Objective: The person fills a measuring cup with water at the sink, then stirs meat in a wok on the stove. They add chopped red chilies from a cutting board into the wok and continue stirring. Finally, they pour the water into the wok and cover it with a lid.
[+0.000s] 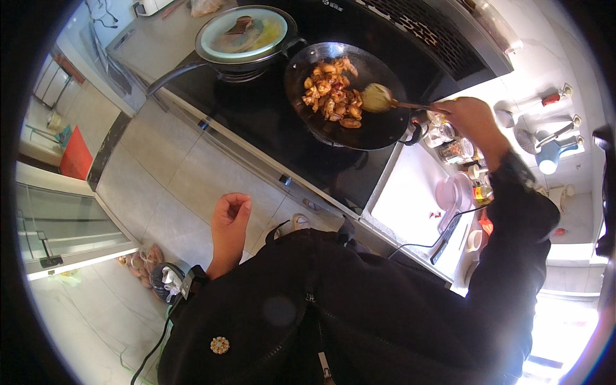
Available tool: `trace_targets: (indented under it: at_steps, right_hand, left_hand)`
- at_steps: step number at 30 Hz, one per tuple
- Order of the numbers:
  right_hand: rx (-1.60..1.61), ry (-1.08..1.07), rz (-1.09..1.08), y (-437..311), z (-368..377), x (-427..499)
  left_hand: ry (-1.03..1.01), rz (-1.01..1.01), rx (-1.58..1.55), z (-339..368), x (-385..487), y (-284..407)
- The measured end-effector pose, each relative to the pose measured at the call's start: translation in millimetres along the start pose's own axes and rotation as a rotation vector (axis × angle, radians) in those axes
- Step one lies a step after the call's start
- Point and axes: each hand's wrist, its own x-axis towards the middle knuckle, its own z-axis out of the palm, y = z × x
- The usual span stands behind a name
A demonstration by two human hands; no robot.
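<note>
My right hand [467,118] grips the handle of a wooden-handled spatula [378,97], whose broad head rests in a black two-eared wok [380,127] beside browned, glazed meat pieces [332,91]. The wok stands on the black glass stove [250,115]. My left hand [232,211] is held above the floor in front of my body, fingers curled, with nothing visible in it. Left of the wok, a long-handled pan [240,62] stands on another burner under a glass lid [219,41]; the food beneath it shows only dimly.
The white counter [404,178] bears spice jars [455,150], a pink lidded container [452,192], a knife [445,240] and a black cord. Ladles and a skimmer [524,139] hang on the wall. A range hood [442,43] juts out behind the wok.
</note>
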Motion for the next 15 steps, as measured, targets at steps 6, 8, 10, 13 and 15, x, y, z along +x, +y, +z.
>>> trace_targets:
  at_steps: [6, 8, 10, 13, 15]
  right_hand:
    - [0.298, -0.233, -0.205, -26, -23, -15]
    - [0.340, -0.253, -0.119, -67, 6, 6]
    - [0.389, -0.162, -0.047, -98, 37, 31]
    - [0.729, 0.057, 0.021, -79, 56, 51]
    - [1.257, -0.358, 0.438, -39, 47, 47]
  left_hand:
    - [-0.015, 0.005, 0.041, 4, 0, -3]
    - [-0.034, 0.037, 0.065, 7, 1, -2]
    - [-0.054, 0.046, 0.062, 11, 1, -2]
    - [-0.078, 0.058, 0.034, 12, 0, 1]
    - [-0.089, 0.053, 0.012, 10, -2, 2]
